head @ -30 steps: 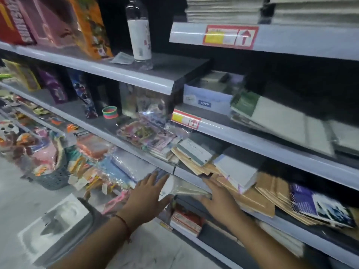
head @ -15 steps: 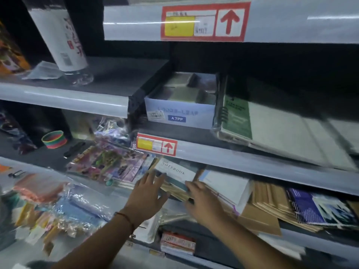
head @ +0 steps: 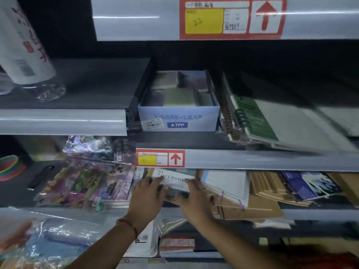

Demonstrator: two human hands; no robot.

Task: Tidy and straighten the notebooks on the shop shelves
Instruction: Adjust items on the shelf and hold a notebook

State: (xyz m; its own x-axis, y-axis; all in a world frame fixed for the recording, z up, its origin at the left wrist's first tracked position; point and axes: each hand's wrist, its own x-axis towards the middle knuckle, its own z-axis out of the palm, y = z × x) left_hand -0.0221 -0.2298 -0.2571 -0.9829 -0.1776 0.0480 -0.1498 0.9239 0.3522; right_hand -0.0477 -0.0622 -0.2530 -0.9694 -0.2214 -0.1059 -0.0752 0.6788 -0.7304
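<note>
On the third shelf (head: 272, 159) from the top of the view, a white notebook (head: 171, 178) printed with the word "NOTEBOOK" is seen lying on top of a small stack at the shelf's left end, directly under a red-framed price label (head: 160, 158). The notebook is gripped from both sides: the left hand (head: 146, 199) is curled around its left edge, with the fingers lying over the cover, and the right hand (head: 195, 199) is curled around its right edge, although motion blur hides the exact position of the right fingers. A thin red cord bracelet (head: 129, 225) is worn on the left wrist. Just to the right of the gripped notebook, a tilted bundle of white-covered notebooks (head: 227, 184) is shown resting on brown kraft notebooks (head: 258, 206), and further right a blue-and-white patterned notebook (head: 308, 186) lies on more kraft covers. On the shelf above, a pale blue cardboard box (head: 178, 118) marked "LOOSE-LEAF A7PP" is placed beside a green spiral-bound notebook (head: 256, 119) wrapped in clear film. To the left, glossy sticker packets (head: 87, 181) are spread beside the notebook stack, a rainbow-coloured ring (head: 9, 167) is visible at the far left edge, and a clear bottle (head: 29, 55) with a white label stands on the upper left shelf.
</note>
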